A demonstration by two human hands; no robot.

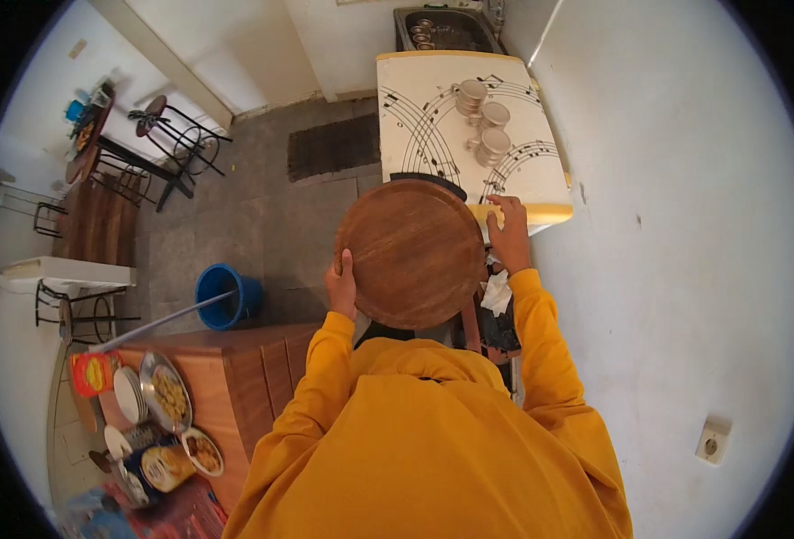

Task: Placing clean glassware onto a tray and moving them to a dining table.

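A round brown wooden tray (pixel 410 256) is held in front of my body, its flat face toward me. My left hand (pixel 341 286) grips its left rim, thumb on the face and the other fingers hidden behind. Off the tray's right side, my right hand (pixel 510 232) is open, fingers apart and bent, by the yellow near edge of a white table (pixel 415 117) patterned with music notes. Stacks of pale cups (pixel 494 144) stand on that table. A dark curved edge (pixel 428 182) shows just beyond the tray; the tray hides most of it.
Beyond the table is a sink (pixel 451 34) with cups in it. A wooden counter (pixel 208 377) at lower left carries plates, food and packages. A blue bucket (pixel 226 296) with a pole stands on the floor near it. A white wall (pixel 666 225) runs along my right.
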